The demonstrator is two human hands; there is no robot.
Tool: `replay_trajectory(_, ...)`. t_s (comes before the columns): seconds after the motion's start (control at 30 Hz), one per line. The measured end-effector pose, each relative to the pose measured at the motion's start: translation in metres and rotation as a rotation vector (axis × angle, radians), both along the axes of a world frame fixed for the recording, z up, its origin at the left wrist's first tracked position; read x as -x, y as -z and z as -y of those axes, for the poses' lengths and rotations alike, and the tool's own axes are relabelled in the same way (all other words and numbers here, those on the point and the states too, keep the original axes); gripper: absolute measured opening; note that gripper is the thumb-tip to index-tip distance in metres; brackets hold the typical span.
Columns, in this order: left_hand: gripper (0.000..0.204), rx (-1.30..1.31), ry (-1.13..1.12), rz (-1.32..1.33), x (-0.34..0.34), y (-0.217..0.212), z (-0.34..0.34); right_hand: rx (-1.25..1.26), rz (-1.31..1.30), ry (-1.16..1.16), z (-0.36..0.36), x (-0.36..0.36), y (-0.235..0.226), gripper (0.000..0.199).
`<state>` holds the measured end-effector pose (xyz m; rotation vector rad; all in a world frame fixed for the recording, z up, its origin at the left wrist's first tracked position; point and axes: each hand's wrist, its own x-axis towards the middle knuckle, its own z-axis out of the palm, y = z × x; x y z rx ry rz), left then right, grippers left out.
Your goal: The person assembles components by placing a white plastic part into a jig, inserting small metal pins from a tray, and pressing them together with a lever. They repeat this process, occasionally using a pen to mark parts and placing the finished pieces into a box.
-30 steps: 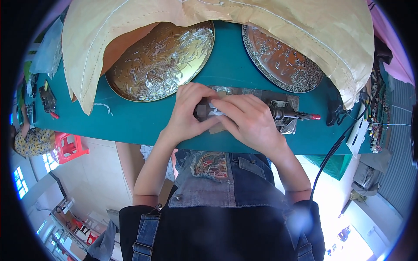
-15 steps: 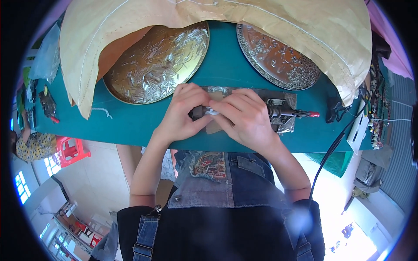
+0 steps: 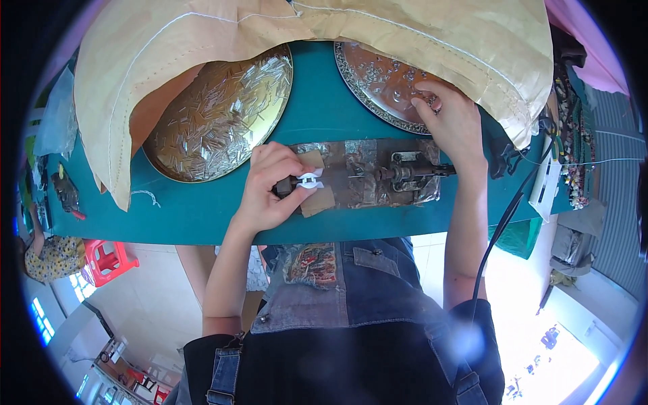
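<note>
Left hand (image 3: 270,192): grip closed. Thumb and fingers are clamped on a small white plastic part (image 3: 310,180) with a dark piece at its left end, held just above a tan card pad (image 3: 317,200) on the tabletop (image 3: 324,101). The white part is pinched at its left side and projects to the person's right, its long axis running roughly left to right.

Right hand (image 3: 452,125): reaches forward into the right-hand round metal tray (image 3: 378,84). Fingertips are curled down among the small silvery pieces in it. Whether anything is pinched between them cannot be told; the fingertips hide the contact.

Key relation: a small bench tool (image 3: 408,172) with a dark horizontal rod sits on a foil-covered base plate (image 3: 358,179), immediately to the right of the white part. The rod lies along the same left-right line as the part, pointing at it. The left hand is at the part; the right hand is well forward of the tool, over the tray, its wrist passing near the tool's far end.

Surroundings: a second round tray (image 3: 223,118), forward of the left hand, is full of short metal tubes. A tan fabric sack (image 3: 405,34) drapes over the far rims of both trays. A black cable (image 3: 503,223) drops off the near right edge of the teal tabletop. The person wears denim overalls.
</note>
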<state>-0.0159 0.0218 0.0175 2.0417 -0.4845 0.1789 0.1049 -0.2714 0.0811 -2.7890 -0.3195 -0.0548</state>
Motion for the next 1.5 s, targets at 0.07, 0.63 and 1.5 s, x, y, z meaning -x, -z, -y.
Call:
replay_trajectory(0.07, 0.023, 0.021, -0.006, 0.002, 0.001, 0.000, -0.001, 0.008, -0.029, -0.064, -0.012, -0.006, -0.008, 0.024)
replay_trajectory(0.63, 0.024, -0.014, 0.010, -0.034, 0.003, -0.005, -0.004, 0.020, -0.009, -0.600, -0.178, -0.036, 0.034, 0.013)
replay_trajectory(1.5, 0.024, 0.024, -0.010, -0.040, 0.002, -0.002, -0.002, -1.177, -0.916, -0.370, -0.066, 0.042, -0.008, 0.013)
